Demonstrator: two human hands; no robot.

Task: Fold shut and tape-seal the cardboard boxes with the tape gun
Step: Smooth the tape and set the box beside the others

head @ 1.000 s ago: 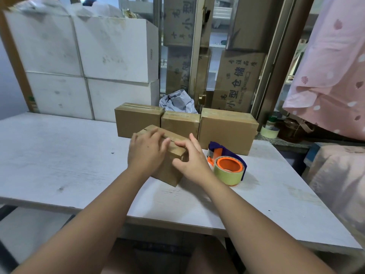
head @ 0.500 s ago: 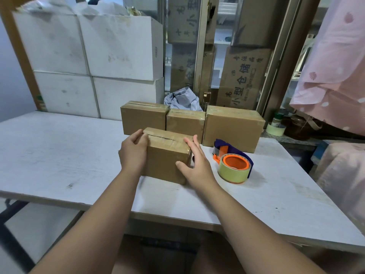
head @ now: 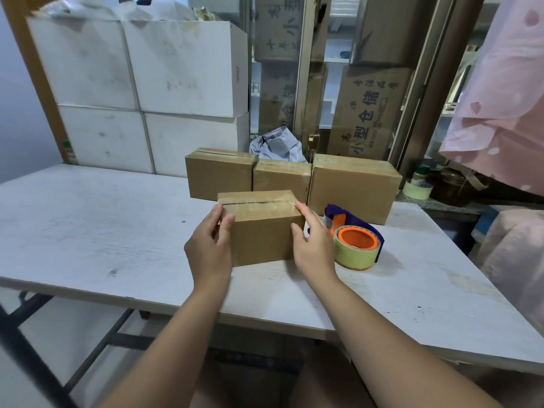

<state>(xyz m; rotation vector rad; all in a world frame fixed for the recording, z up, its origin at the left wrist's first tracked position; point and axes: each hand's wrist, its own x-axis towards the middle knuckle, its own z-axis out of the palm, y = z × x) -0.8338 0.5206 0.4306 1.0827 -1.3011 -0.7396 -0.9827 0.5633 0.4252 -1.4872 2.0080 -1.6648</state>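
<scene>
A person holds a box [head: 262, 231] at mid-table [head: 88, 231], in front of three boxes [head: 220, 173] that are already taped; the left hand [head: 210, 248] wraps its left end; the right hand [head: 313, 245] presses straight fingers to its right end; the tape gun [head: 356, 245] lies just beside, untouched; tape crosses the top seam, so sealing looks done; the next move is likely a square, two-handed slide back to join the others.

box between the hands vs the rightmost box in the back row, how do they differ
The front box is held: the left hand grips one end, the right hand presses the other; the back right box stands untouched. The front box sits alone; the back right box ends a row of three. The back right box looks bigger than the front box. Both are brown cardboard, shut, with clear tape over the top seam.
</scene>
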